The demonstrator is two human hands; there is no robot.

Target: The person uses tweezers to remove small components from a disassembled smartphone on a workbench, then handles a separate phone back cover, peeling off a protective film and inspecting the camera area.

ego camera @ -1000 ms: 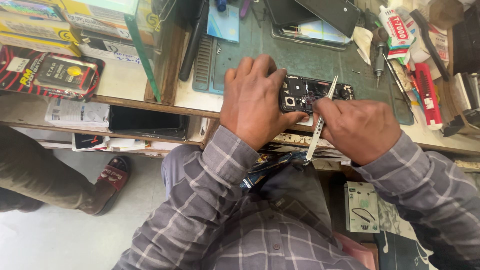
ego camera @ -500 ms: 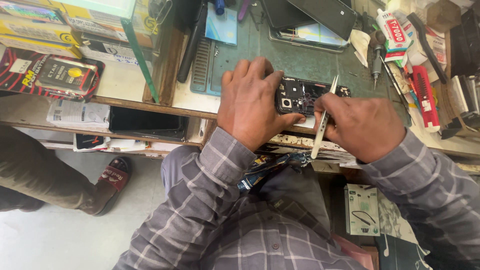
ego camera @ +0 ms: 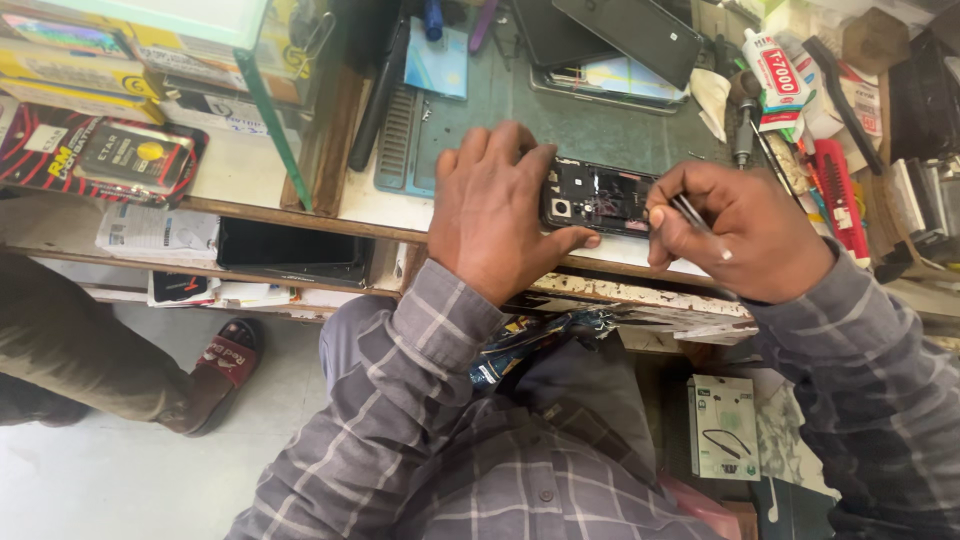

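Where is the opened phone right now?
In the head view the opened phone lies flat near the front edge of the green mat, centre of frame, pinned under the left hand, with the right hand holding tweezers beside it.

The green mat (ego camera: 590,125) past the open phone (ego camera: 598,196) is bare, so a hand could pass there. Tools (ego camera: 815,150) crowd the table's (ego camera: 250,175) right side.

Opened phone (ego camera: 598,197) between both hands, seemingly.
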